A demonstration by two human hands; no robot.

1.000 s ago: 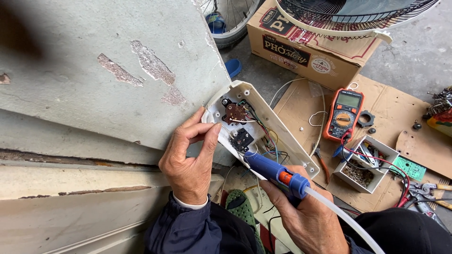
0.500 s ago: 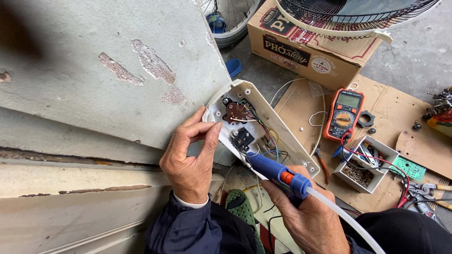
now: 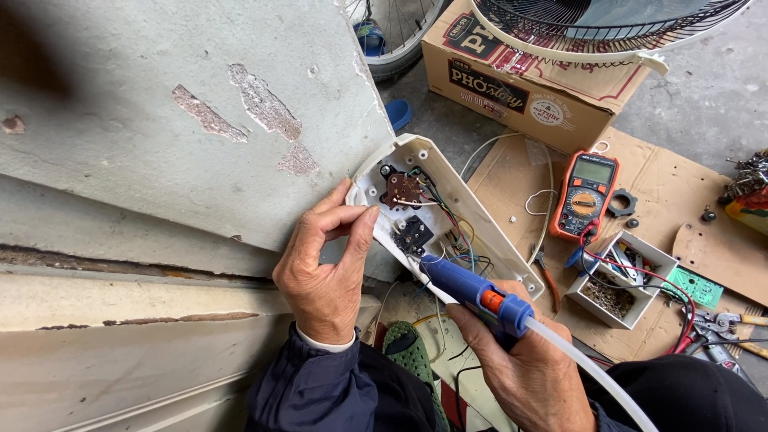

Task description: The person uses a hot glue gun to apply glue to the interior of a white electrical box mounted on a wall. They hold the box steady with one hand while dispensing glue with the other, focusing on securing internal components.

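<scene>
Almost nothing has shifted since the earlier frames: both hands sit where they were, with the blue tool's tip perhaps a touch deeper in the casing. The left hand [image 3: 324, 276] pinches the near edge of the cream plastic casing [image 3: 448, 208], thumb and forefinger closed on its rim just beside the black switch block [image 3: 414, 236]. The casing's long axis runs diagonally, from its rounded upper-left end against the pale wall [image 3: 176, 120] down toward the lower right, open side up, with the brown rotary switch [image 3: 402, 190] and a bundle of coloured wires [image 3: 452, 228] inside. The right hand [image 3: 528, 368] is clenched around the blue glue gun [image 3: 472, 292], whose body lies along nearly the same diagonal, nozzle pointing up-left into the casing near the switch block; a white glue stick [image 3: 592, 372] trails out behind. An orange multimeter [image 3: 586, 194] lies well apart on the cardboard sheet [image 3: 672, 176]
</scene>
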